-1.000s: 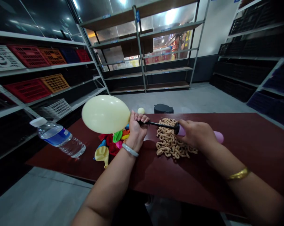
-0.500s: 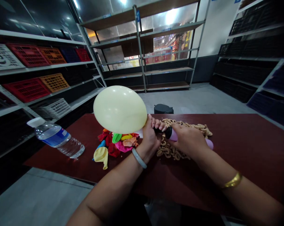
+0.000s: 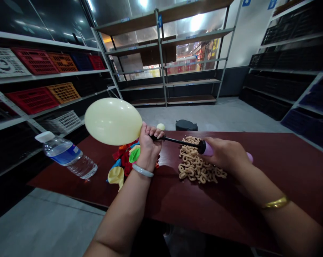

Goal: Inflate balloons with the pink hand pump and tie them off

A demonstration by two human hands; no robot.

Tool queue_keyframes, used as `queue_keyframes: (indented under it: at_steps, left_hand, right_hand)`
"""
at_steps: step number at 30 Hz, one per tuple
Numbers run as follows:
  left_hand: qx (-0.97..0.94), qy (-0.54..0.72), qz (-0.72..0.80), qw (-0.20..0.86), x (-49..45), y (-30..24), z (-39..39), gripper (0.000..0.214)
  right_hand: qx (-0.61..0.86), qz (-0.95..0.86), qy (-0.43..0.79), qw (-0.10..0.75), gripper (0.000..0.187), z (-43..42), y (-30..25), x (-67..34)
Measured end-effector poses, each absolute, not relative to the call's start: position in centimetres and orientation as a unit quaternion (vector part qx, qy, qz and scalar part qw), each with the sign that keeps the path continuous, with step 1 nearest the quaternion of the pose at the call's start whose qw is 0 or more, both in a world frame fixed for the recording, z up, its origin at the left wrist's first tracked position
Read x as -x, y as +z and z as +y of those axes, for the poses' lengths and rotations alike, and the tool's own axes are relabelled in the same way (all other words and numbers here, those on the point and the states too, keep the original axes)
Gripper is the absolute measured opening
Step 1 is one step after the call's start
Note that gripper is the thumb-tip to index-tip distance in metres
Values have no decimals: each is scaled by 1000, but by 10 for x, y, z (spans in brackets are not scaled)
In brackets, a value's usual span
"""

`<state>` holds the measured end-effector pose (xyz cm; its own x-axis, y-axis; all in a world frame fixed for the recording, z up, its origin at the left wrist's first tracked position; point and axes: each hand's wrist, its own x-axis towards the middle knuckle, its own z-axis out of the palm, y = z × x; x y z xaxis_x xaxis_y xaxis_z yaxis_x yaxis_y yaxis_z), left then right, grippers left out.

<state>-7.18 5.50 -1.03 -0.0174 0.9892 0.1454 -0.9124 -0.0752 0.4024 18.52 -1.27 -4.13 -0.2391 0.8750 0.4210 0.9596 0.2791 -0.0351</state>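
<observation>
An inflated pale-yellow balloon (image 3: 113, 121) points left from my left hand (image 3: 150, 142). That hand is closed around the balloon's neck and the black end of a hand balloon pump. The pump's thin black rod (image 3: 181, 142) stretches out to the right. My right hand (image 3: 227, 154) is wrapped round the purple barrel (image 3: 208, 150) of the pump, over the table's right half. Below the rod lies a heap of tan, curly ring-shaped pieces (image 3: 197, 166). Several uninflated balloons (image 3: 116, 175) in mixed colours are piled under the left hand, which partly covers them.
A clear water bottle (image 3: 67, 155) with a blue label is at the left of the dark red table (image 3: 260, 185). Beyond the table sits a black stool-like object (image 3: 186, 125). A small pale round thing (image 3: 160, 126) shows behind my left hand. Shelves with crates (image 3: 34, 61) surround the room.
My hands have moved apart: the left, with the balloon, went left, and the right shifted slightly right. The pump has been drawn out, so its black rod now shows.
</observation>
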Motion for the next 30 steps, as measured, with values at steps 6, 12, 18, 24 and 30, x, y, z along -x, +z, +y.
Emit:
queue_keyframes:
  at_steps: [6, 12, 18, 24, 30]
  left_hand:
    - [-196, 685, 76, 698, 47, -20, 45, 44]
    - [-213, 636, 95, 736, 11, -35, 29, 45]
    - [-247, 632, 136, 722, -7, -49, 19, 43]
    - [-238, 628, 145, 727, 0, -50, 23, 46]
    - [-237, 613, 157, 738, 6, -49, 28, 47]
  right_hand:
    - [602, -775, -148, 122, 54, -18, -40, -180]
    - [591, -777, -177, 125, 53, -26, -36, -159]
    - [568, -792, -176, 140, 57, -30, -37, -150]
    - [543, -813, -152, 148, 52, -29, -38, -151]
    - [535, -820, -134, 152, 50, -27, -38, -153]
